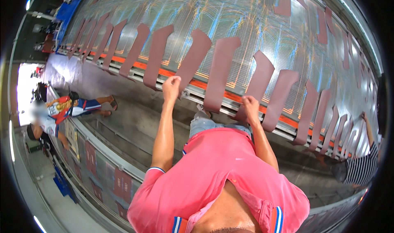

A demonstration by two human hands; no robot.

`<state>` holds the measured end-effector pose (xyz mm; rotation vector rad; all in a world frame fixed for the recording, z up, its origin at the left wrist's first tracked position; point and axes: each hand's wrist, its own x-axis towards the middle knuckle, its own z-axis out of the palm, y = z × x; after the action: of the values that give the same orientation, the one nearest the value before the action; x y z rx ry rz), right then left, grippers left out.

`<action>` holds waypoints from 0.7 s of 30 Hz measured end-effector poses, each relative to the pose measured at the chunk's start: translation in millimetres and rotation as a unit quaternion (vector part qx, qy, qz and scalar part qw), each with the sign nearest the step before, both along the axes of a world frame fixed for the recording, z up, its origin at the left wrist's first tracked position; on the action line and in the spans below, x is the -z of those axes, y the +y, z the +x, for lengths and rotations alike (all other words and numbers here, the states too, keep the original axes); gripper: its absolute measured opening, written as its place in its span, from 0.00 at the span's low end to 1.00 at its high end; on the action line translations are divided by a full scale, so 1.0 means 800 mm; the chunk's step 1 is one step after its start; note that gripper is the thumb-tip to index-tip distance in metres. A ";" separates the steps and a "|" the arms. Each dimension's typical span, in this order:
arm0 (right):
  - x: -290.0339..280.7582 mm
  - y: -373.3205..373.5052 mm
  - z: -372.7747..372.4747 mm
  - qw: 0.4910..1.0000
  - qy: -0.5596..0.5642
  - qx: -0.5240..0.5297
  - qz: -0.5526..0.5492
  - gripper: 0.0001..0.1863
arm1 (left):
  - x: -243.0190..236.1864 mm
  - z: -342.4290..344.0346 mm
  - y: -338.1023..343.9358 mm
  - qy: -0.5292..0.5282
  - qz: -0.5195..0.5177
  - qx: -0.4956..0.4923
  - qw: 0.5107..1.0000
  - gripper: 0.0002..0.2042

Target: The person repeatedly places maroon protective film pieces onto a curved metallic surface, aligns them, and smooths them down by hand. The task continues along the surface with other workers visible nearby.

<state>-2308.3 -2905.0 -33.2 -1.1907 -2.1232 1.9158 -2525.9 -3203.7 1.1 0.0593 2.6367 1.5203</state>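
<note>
At the left hand: brown bent-ended panel; fingers curled, grasp I can't make out.
By the right hand: matching panel; fingers likewise bent, grasp unclear.
Between both: third panel, overhanging the metal table's edge.

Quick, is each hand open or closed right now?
Left hand: curled, at a brown strip; grip can't be told.
Right hand: curled, at another brown strip; grip can't be told.
</note>
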 end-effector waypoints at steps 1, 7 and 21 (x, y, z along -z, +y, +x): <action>-0.006 -0.029 -0.018 0.999 -0.014 -0.023 0.016 0.14 | 0.022 -0.029 -0.030 -0.031 -0.015 -0.017 0.999 0.12; -0.024 -0.105 -0.076 0.991 -0.097 0.000 0.089 0.19 | 0.071 -0.121 -0.021 -0.131 -0.166 0.036 0.977 0.21; -0.039 -0.136 -0.163 0.930 -0.030 0.084 -0.357 0.05 | 0.068 -0.141 -0.065 -0.201 0.168 -0.014 0.965 0.06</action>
<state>-2438.4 -3014.0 -1.8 -1.4683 -1.2790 2.6793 -2638.3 -3255.7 -53.0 -0.2369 2.0611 1.7541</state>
